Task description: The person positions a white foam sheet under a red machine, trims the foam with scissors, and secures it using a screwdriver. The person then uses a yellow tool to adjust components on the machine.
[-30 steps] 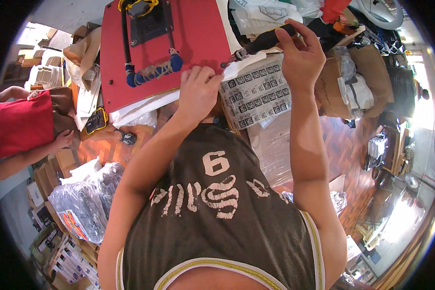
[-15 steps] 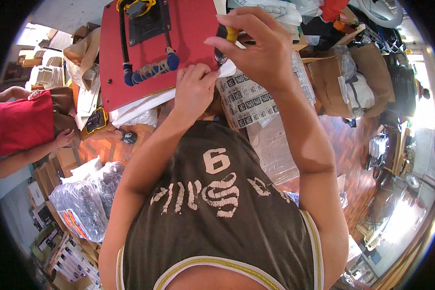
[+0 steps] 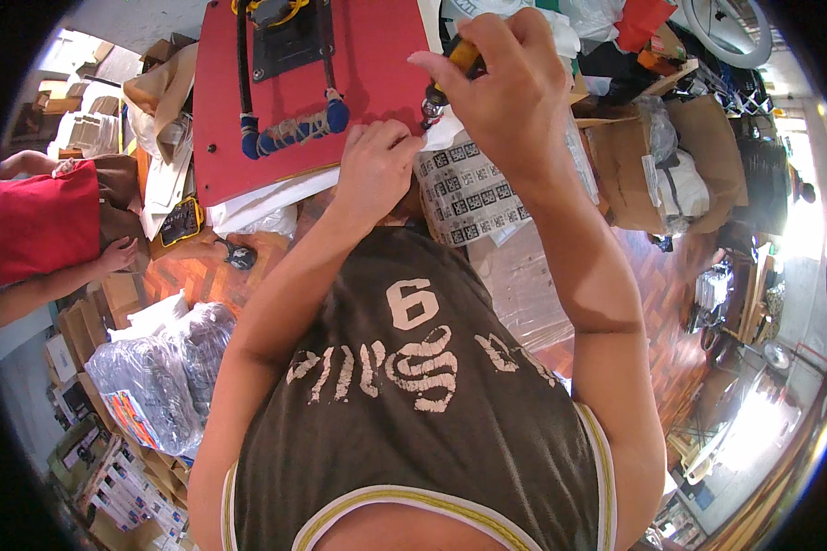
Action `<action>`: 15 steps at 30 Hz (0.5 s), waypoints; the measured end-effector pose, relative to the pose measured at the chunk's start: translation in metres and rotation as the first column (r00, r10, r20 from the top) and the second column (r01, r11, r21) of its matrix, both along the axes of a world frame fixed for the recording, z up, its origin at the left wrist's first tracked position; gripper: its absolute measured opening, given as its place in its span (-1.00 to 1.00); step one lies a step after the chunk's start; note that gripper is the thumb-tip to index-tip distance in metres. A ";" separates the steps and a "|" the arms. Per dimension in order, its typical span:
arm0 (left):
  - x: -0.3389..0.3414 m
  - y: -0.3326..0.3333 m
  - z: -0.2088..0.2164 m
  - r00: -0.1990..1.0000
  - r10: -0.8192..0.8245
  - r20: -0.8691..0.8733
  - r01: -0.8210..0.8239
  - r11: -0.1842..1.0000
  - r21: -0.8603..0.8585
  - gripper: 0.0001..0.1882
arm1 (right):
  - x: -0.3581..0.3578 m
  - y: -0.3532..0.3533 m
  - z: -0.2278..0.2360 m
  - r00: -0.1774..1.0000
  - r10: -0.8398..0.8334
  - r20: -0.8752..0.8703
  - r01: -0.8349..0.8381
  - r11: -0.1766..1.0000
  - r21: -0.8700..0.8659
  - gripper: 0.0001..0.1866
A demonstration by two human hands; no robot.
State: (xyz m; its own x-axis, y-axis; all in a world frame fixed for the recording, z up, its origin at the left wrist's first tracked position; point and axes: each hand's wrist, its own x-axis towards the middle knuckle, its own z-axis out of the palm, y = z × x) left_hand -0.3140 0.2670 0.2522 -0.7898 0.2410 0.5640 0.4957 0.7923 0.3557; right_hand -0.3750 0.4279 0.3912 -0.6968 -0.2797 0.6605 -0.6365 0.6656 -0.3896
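Note:
My right hand [image 3: 510,92] grips the black-and-yellow handle of a screwdriver [image 3: 466,60]. Its shiny metal end points down at the near right corner of a red board [image 3: 377,55]. Close beside that tip, the fingers of my left hand [image 3: 377,165] are pinched together at the board's edge; whatever they hold is hidden. On the board a black metal plate [image 3: 289,50] is bolted down. Two black bars run from it to a blue padded crosspiece [image 3: 294,136] wound with tan bands. White sheeting [image 3: 276,197] shows under the board's near edge.
A stack wrapped in printed plastic [image 3: 469,188] stands just right of my left hand. To the left is a person in a red top [image 3: 41,220]. A plastic-wrapped bundle [image 3: 161,372] lies at lower left, and an opened cardboard box [image 3: 620,170] at right.
My right hand has shifted slightly right, and the screwdriver has tilted so more of its metal end shows. The left hand keeps its pinch at the board's corner.

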 end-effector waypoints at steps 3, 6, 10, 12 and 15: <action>-0.001 -0.001 0.000 1.000 -0.008 -0.004 0.008 1.000 0.002 -0.86 | -0.009 0.006 -0.005 0.923 0.373 0.093 -0.358 0.923 -0.142 -0.64; -0.004 -0.002 -0.001 1.000 -0.006 -0.011 0.006 1.000 0.012 -0.86 | -0.016 0.005 -0.015 0.738 0.652 0.172 -0.564 0.737 -0.372 -0.65; -0.003 -0.002 -0.001 1.000 -0.001 0.007 0.001 1.000 0.023 -0.86 | -0.009 0.006 -0.010 0.873 0.457 0.170 -0.406 0.874 -0.266 -0.62; -0.003 -0.002 -0.001 1.000 -0.003 0.001 0.003 1.000 0.029 -0.86 | -0.006 0.007 -0.005 0.821 0.499 0.278 -0.406 0.852 -0.330 -0.60; -0.003 -0.001 0.003 1.000 -0.004 0.012 0.003 0.999 0.041 -0.86 | -0.013 0.008 -0.013 0.809 0.559 0.180 -0.482 0.808 -0.340 -0.58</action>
State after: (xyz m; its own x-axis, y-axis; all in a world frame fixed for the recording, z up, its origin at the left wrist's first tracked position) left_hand -0.3166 0.2662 0.2549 -0.7961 0.2207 0.5636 0.4939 0.7751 0.3941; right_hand -0.3882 0.4359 0.3785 -0.6506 -0.4909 0.5795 -0.7056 0.1084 -0.7003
